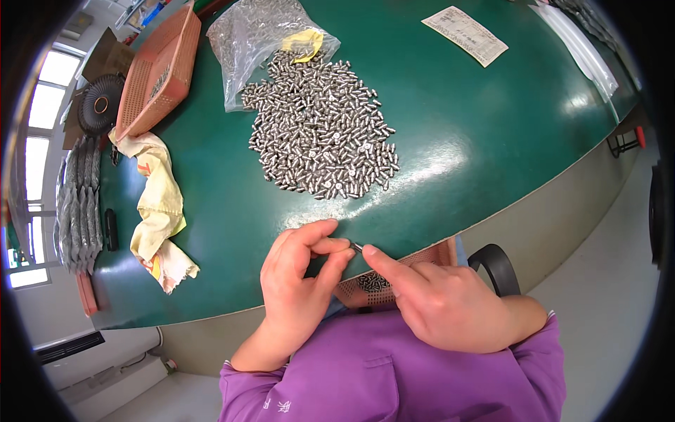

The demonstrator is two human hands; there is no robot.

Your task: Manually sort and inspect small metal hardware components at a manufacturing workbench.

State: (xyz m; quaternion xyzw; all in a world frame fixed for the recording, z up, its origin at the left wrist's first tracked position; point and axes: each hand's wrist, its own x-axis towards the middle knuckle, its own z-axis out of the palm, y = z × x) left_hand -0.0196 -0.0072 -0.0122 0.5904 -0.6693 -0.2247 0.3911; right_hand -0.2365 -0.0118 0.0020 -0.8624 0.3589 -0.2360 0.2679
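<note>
Close to the table's near edge, my left hand (300,274) pinches a small, shiny metal part (357,247) between thumb and index finger. At the part's other end is the index fingertip of my right hand (450,299); that hand is closed, its other fingers curled in and its thumb hidden. Just beyond my hands spreads a heap of small silvery cylindrical metal parts (320,133). Its far side meets the mouth of a clear plastic bag (242,42) holding more parts. Below my hands, partly covered by them, a pink perforated basket (358,292) contains small dark metal pieces.
A green table (232,232) carries a pink basket (158,67) at far left, a crumpled yellowish cloth (158,204) and a paper slip (464,35). Grey packets (79,204) and a black fan (102,104) are further left. A black chair armrest (496,264) stands right of the near edge.
</note>
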